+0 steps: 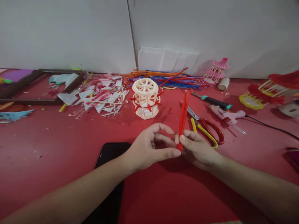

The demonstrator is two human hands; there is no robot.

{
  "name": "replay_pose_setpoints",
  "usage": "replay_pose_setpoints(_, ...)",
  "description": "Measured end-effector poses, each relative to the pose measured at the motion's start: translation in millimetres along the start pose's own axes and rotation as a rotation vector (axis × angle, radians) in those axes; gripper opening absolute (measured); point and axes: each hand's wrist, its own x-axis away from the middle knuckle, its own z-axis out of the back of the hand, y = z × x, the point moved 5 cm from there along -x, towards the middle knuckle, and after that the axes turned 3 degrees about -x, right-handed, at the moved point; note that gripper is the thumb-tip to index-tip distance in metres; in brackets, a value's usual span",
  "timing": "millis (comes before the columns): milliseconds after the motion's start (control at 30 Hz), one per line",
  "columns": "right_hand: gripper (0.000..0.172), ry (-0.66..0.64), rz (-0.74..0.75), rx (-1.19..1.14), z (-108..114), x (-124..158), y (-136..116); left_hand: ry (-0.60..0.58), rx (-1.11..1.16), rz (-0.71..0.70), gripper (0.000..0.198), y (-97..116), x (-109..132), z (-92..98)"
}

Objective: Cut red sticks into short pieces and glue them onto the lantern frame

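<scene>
A thin bundle of red pipe cleaners (184,115) stands nearly upright between my hands, above the red table. My right hand (198,147) pinches it near its lower end with the thumb in front. From the left, my left hand (156,146) closes on the bottom of the bundle, thumb tip against it and fingers curled; the index finger stays apart from it. Just beyond my hands sits a round cream frame (145,84) of rings and posts, with short red pieces sticking out around its middle.
Scissors (205,130), a green-black cutter (216,102) and a pink glue gun (227,114) lie at right. Behind are loose pipe cleaners (182,81) and a small pink tower (216,71). Scraps (102,96) and a dark frame (30,101) lie left. A black phone-like slab (112,152) is under my left arm.
</scene>
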Motion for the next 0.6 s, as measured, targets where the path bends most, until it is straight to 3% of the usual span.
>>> replay_pose_setpoints(333, 0.029, -0.036, -0.054, -0.018, -0.2, 0.4, 2.9, -0.041, 0.034, -0.024, 0.037, 0.1, 0.3, -3.7)
replay_pose_setpoints(600, 0.033, 0.09, 0.033, 0.164, 7.9, -0.6, 1.6, 0.025, -0.143, -0.042, 0.032, 1.3, 1.0, -1.2)
